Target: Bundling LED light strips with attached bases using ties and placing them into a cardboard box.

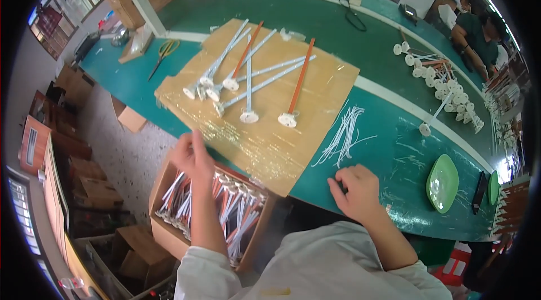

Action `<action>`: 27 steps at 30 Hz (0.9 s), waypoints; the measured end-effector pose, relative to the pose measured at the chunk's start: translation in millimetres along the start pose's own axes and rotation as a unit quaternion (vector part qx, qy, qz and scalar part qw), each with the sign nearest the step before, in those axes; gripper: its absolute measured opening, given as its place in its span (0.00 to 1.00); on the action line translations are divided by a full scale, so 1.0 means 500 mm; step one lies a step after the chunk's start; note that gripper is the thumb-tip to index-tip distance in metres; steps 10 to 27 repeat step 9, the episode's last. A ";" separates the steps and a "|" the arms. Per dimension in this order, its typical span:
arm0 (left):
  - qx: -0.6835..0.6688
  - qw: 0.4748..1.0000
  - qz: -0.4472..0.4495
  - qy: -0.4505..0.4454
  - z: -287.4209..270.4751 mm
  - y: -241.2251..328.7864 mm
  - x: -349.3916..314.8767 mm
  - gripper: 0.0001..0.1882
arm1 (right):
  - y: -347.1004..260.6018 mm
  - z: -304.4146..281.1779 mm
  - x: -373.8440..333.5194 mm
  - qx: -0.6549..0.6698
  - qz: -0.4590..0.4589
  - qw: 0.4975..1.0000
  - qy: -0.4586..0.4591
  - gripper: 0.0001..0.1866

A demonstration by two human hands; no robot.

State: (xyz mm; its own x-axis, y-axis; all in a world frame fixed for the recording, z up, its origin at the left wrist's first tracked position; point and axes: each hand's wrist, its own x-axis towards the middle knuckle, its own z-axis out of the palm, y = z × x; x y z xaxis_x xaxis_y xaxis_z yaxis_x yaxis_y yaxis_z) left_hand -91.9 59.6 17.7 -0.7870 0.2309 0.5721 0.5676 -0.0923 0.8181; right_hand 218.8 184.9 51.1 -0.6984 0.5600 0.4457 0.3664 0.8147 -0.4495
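Note:
My left hand (193,157) is above a cardboard box (162,224) packed with stick-like pieces with white round ends, thumb raised and apart from bent fingers; nothing shows in it. On the green table, my right hand (358,190) is curled beside a loose bundle of thin white ties (346,133); whatever its fingers may hold is hidden. Ahead of both hands, a cardboard sheet (248,153) covered with clear tape carries several pale blue sticks (249,71) and orange-brown strips (301,77), each with a white disc at the near end.
Scissors (163,57) lie left of the sheet. On the right are a heap of white-disc pieces (448,88), a single one (425,129), a green dish (442,183) and a black bar-shaped object (479,193). A person (479,35) sits at the far right.

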 end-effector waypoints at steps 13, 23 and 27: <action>0.201 0.968 0.017 -0.147 0.109 0.029 0.048 0.23 | -0.052 -0.045 0.133 0.133 -0.076 0.986 0.070 0.05; 0.201 0.968 0.017 -0.147 0.109 0.029 0.048 0.23 | -0.052 -0.045 0.133 0.133 -0.076 0.986 0.070 0.05; 0.201 0.968 0.017 -0.147 0.109 0.029 0.048 0.23 | -0.052 -0.045 0.133 0.133 -0.076 0.986 0.070 0.05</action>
